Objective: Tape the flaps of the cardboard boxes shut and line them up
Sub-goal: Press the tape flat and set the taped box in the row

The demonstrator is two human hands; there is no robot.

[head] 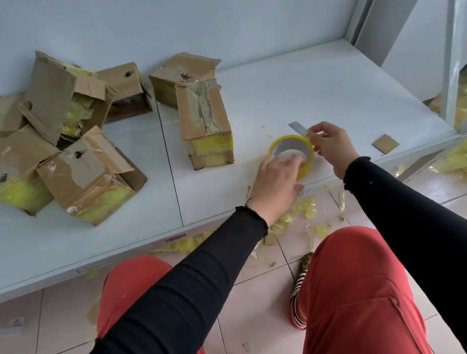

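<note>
Cardboard boxes (pixel 56 135) heap untaped at upper left; one box (pixel 205 123) stands apart. My left hand (pixel 276 186) grips the tape roll (pixel 292 155), right hand (pixel 330 145) pinching its end. I judge most taping remains.

A low white shelf (pixel 289 88) carries worn cardboard boxes (pixel 204 117), a tape roll (pixel 291 150) and a cardboard scrap (pixel 385 143).

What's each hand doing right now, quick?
Left hand: fingers rest on the tape roll, steadying it; whether they curl round it cannot be told.
Right hand: pinches the pulled-out tape end.
</note>
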